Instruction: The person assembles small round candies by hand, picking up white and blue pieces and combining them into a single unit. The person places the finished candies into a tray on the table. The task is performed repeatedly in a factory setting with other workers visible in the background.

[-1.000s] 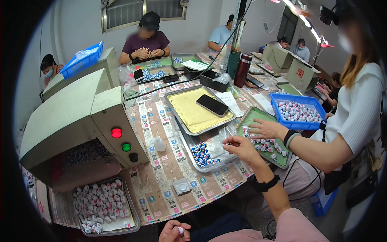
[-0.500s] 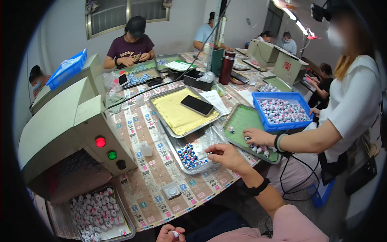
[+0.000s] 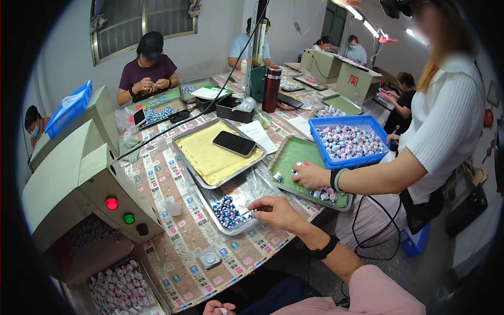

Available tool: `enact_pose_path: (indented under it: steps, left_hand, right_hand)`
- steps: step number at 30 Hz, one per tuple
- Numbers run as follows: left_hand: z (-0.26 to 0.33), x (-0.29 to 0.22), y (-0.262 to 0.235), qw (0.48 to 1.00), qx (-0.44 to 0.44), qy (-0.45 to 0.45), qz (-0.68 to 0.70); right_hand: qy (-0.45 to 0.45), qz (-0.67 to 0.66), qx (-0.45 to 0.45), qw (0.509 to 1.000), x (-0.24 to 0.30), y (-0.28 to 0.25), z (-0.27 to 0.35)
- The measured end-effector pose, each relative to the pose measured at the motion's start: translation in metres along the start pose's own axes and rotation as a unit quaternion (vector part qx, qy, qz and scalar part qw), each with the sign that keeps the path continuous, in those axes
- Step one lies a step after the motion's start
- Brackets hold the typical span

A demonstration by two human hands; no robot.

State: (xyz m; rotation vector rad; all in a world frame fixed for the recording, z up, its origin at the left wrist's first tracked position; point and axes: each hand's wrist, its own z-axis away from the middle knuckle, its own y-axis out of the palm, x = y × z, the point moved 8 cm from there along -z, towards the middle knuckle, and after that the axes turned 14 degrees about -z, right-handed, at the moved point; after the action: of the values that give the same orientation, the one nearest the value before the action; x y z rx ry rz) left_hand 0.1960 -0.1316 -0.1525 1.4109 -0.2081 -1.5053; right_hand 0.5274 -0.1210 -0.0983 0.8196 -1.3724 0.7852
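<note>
My right hand point(image 3: 274, 211) reaches over the table's near edge, fingers curled toward a pile of small blue and white pieces point(image 3: 228, 212). The pile lies on clear plastic in a metal tray point(image 3: 207, 195). The fingertips are just right of the pile, and I cannot tell whether they pinch a piece. My left hand point(image 3: 216, 308) shows only at the bottom edge, closed on a small white piece. A black band sits on my right wrist.
A co-worker's hand point(image 3: 311, 175) rests on a green tray point(image 3: 294, 155) beside a blue bin of pieces point(image 3: 348, 140). A phone point(image 3: 234, 143) lies on a yellow-lined tray point(image 3: 210, 157). A grey machine point(image 3: 79, 184) stands at left above a tray of white pieces point(image 3: 116, 290). Other people sit at the far side.
The view has shifted a little. My right hand stays at the pile's right edge, and my left hand has sunk closer to the bottom edge.
</note>
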Motion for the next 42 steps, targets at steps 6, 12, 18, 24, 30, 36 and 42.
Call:
enact_pose_path:
  steps: [6, 12, 18, 24, 30, 36, 42]
  left_hand:
    - [0.000, 0.000, 0.003, 1.000, 0.001, -0.003, -0.006]
    - [0.001, -0.001, 0.003, 1.000, -0.005, -0.007, -0.005]
    - [0.001, 0.001, 0.002, 1.000, -0.002, -0.004, -0.007]
    - [0.001, 0.000, 0.001, 1.000, 0.002, 0.003, -0.006]
    - [0.001, 0.000, -0.006, 1.000, -0.017, 0.017, -0.007]
    - [-0.002, -0.004, -0.005, 0.999, -0.026, 0.016, 0.016]
    - [-0.006, -0.007, -0.003, 0.999, -0.015, 0.038, 0.020]
  right_hand:
    - [0.005, -0.021, -0.004, 1.000, -0.005, 0.003, 0.003]
    - [0.001, -0.025, -0.002, 1.000, -0.010, 0.008, 0.003]
    - [0.003, -0.014, 0.003, 1.000, -0.010, 0.008, 0.006]
    - [-0.005, -0.020, 0.006, 1.000, -0.011, 0.011, 0.005]
    - [0.053, -0.105, 0.022, 0.993, -0.014, 0.016, 0.009]
    - [0.079, -0.138, 0.055, 0.986, -0.004, 0.032, 0.019]
    - [0.142, -0.216, 0.060, 0.964, -0.008, 0.055, 0.031]
